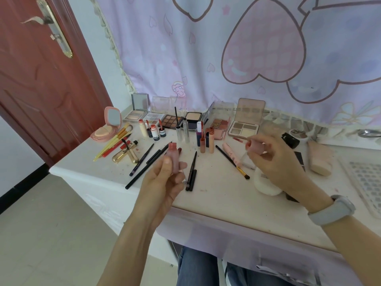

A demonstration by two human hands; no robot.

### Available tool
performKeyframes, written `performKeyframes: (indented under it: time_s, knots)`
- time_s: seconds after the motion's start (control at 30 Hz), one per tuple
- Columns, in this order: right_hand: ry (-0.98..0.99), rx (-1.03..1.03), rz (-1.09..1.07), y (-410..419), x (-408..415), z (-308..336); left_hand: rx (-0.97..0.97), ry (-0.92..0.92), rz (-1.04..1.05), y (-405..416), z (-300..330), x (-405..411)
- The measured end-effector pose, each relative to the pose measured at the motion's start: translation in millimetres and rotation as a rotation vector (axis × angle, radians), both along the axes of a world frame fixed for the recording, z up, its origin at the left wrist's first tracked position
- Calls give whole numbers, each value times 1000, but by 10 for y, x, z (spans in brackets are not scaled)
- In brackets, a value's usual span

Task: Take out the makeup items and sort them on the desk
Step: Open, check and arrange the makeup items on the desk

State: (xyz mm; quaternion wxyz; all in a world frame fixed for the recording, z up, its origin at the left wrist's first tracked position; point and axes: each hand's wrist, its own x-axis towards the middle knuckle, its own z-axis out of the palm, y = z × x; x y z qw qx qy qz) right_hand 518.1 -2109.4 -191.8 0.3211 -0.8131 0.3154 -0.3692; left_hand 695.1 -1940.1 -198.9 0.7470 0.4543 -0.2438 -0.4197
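Holding a pink lip gloss tube (174, 159) in left hand (165, 182), its wand cap (255, 146) pinched in right hand (274, 162). Sorting nearly done: palettes (243, 127) far, pencils (148, 162) near on desk (216, 195); this tube not yet placed.

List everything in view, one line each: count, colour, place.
open palettes: several, mixed shades, along desk's back edge
round compact: one, pink, back left
lip tubes: several, pink and red, upright mid-desk
pencils: several, black, lying centre
gold tubes: two, left
puff: one, white, under right wrist
desk: one, white
left hand: grip on pink tube
right hand: grip on pink wand cap
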Motion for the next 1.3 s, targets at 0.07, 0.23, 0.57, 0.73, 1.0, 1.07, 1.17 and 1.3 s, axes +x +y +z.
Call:
performKeyframes:
  time_s: [0.07, 0.23, 0.57, 0.73, 1.0, 1.07, 1.17, 1.3]
  knots:
    - [-113, 184, 34, 14, 40, 22, -10, 45, -60, -45, 5, -30]
    - [-171, 258, 20, -41, 96, 130, 19, -165, -5, -200, 71, 30]
    - [79, 204, 125, -120, 321, 90, 174, -550, 119, -495, 91, 203]
    - [307, 18, 114, -191, 477, 11, 439, -1049, 20, -655, 55, 277]
    - [556, -139, 117, -276, 718, -142, 579, -1212, 32, -911, -12, 298]
    - [554, -146, 118, -280, 733, -155, 582, -1222, 40, -932, -40, 286]
    - [575, -186, 133, -274, 744, -154, 578, -1239, 76, -955, -56, 261]
    - [568, -207, 91, -256, 707, -152, 596, -1233, 124, -954, -50, 235]
